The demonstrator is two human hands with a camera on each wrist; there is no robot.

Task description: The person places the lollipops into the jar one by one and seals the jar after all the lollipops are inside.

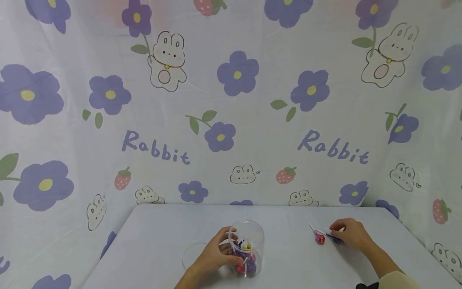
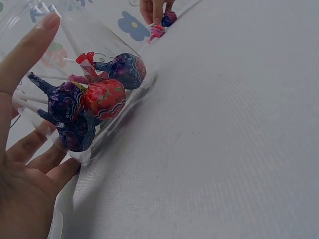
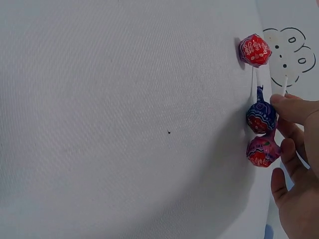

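My left hand grips a clear plastic jar from its left side, thumb and fingers curving around the wall. Inside, in the left wrist view, sit several wrapped lollipops, among them a red one and dark blue ones, white sticks toward the opening. Over at the right of the table, my right hand pinches a lollipop with thumb and fingertips at its stick. Its pink-and-red head hangs below a dark blue lollipop. A red lollipop lies a little apart from these.
A clear round lid lies on the white table, left of the jar and partly behind my left hand. A curtain printed with flowers and rabbits stands along the table's back and sides.
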